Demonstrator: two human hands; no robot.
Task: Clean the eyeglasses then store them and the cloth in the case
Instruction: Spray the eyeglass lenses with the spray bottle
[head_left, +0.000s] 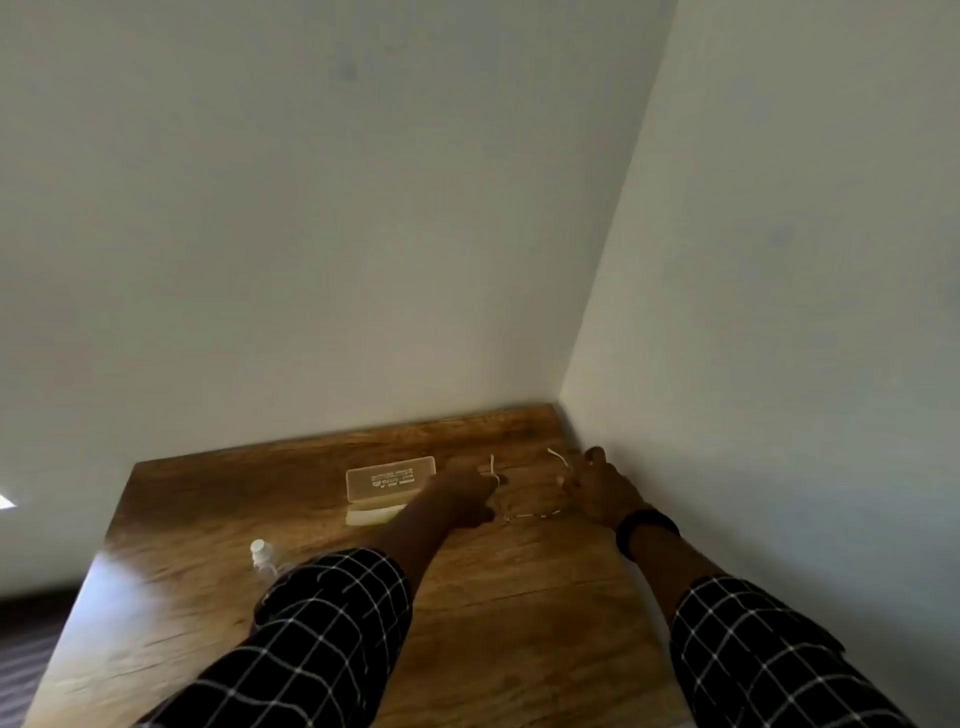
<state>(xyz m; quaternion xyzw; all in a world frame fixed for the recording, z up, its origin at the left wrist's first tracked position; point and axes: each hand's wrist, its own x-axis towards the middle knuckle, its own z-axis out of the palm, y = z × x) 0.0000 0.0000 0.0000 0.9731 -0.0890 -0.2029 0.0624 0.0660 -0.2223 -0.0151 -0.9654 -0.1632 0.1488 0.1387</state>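
Observation:
Thin-framed eyeglasses (527, 512) lie on the wooden table (519, 597) near the right wall, their pale temple tips pointing away from me. My left hand (465, 491) pinches the left temple near the hinge. My right hand (597, 491) holds the right side of the frame, fingers curled around it. A translucent glasses case (389, 480) stands open just left of my left hand, lid raised. A pale strip, perhaps the cloth (371, 515), shows in the case's lower half; the blur keeps me from being sure.
A small clear bottle with a white cap (261, 555) stands at the table's left side, partly behind my left sleeve. Walls meet in a corner right behind the table. The table's left edge drops to a dark floor.

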